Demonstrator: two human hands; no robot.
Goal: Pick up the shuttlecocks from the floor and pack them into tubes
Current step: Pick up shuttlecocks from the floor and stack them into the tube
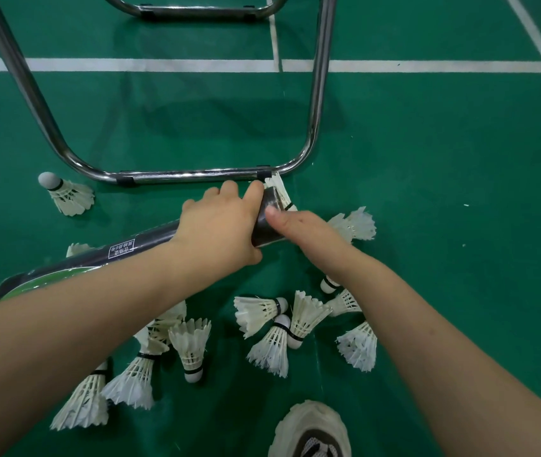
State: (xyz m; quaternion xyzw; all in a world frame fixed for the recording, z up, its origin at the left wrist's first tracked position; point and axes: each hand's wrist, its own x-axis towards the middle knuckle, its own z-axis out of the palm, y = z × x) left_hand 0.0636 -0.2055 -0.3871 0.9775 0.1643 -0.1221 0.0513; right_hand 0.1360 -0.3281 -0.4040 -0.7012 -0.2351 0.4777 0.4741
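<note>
Left hand (219, 225) wraps dark tube (147, 237) near its right end, frame centre. Right hand (308, 235) at tube mouth, thumb on rim, fingers hidden, grip unclear. Shuttlecock (277, 188) feathers poke out behind mouth. Loose shuttlecocks (270, 347) litter green floor (427, 159) below.

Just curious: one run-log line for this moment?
left grip holds tube | right grip holds shuttlecock at tube mouth | loose shuttlecocks on floor

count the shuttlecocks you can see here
13 shuttlecocks: one poking from the tube, one alone far left, one behind the tube, one beside the right hand, four below the left arm, five by the right arm. The arms may hide more.
</note>
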